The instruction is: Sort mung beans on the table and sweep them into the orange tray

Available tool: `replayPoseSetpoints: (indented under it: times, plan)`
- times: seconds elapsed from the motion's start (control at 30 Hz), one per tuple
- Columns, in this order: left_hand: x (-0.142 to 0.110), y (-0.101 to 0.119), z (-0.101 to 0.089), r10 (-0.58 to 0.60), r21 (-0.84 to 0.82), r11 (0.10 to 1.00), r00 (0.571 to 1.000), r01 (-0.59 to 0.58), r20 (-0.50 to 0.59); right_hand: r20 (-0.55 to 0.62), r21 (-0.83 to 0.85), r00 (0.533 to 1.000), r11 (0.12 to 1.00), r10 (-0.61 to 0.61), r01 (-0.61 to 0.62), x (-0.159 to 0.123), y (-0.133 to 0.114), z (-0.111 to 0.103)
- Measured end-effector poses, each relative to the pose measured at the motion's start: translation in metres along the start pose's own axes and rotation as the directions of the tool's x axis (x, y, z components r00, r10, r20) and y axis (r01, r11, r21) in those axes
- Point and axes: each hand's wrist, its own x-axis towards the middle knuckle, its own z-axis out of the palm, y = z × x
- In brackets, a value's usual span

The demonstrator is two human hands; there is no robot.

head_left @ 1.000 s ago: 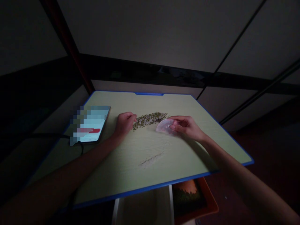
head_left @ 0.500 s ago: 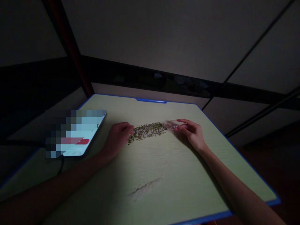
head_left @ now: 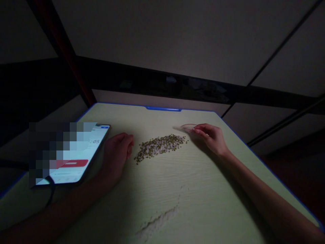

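Note:
A long heap of small green and pale grains [head_left: 160, 145] lies on a light green table [head_left: 203, 189] with a blue rim. My left hand [head_left: 117, 153] rests on the table just left of the heap, fingers curled loosely, nothing seen in them. My right hand [head_left: 212, 137] lies at the heap's right end. Its fingertips pinch the edge of a small clear pinkish dish [head_left: 188, 127], which sits nearly flat on the table.
A lit phone [head_left: 73, 154] with a cable lies at the table's left side. A thin streak of pale grains [head_left: 158, 222] lies near the front middle. Dark walls and a dark rail stand behind the table.
The camera has come closer and tilted. My right hand carried the dish from the heap's right end back and laid it flat. My left hand drew slightly away from the heap.

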Motion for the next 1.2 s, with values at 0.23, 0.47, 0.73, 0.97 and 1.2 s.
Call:
replayPoseSetpoints:
  times: [0.23,0.47,0.73,0.97,1.2]
  plan:
    - [-0.004,0.002,0.000,0.005,0.004,1.000,1.000,-0.005,0.020,0.260,-0.085,0.952,0.978,-0.165,0.192,0.033,-0.002,0.025]
    - [-0.006,0.007,0.001,-0.016,0.010,1.000,0.999,0.016,0.032,0.499,-0.067,0.824,0.937,-0.267,0.343,0.033,-0.029,0.054]
    - [-0.009,0.010,0.002,-0.026,0.030,0.999,0.999,0.025,0.039,0.575,-0.107,0.763,0.897,-0.296,0.429,0.012,-0.047,0.050]
    - [-0.008,0.009,0.002,-0.008,0.020,1.000,0.999,0.007,0.049,0.553,-0.099,0.780,0.907,-0.292,0.410,-0.008,-0.047,0.040]
    - [-0.008,0.008,0.001,0.010,0.022,1.000,0.998,-0.011,0.065,0.551,-0.109,0.782,0.903,-0.292,0.415,-0.026,-0.049,0.030]
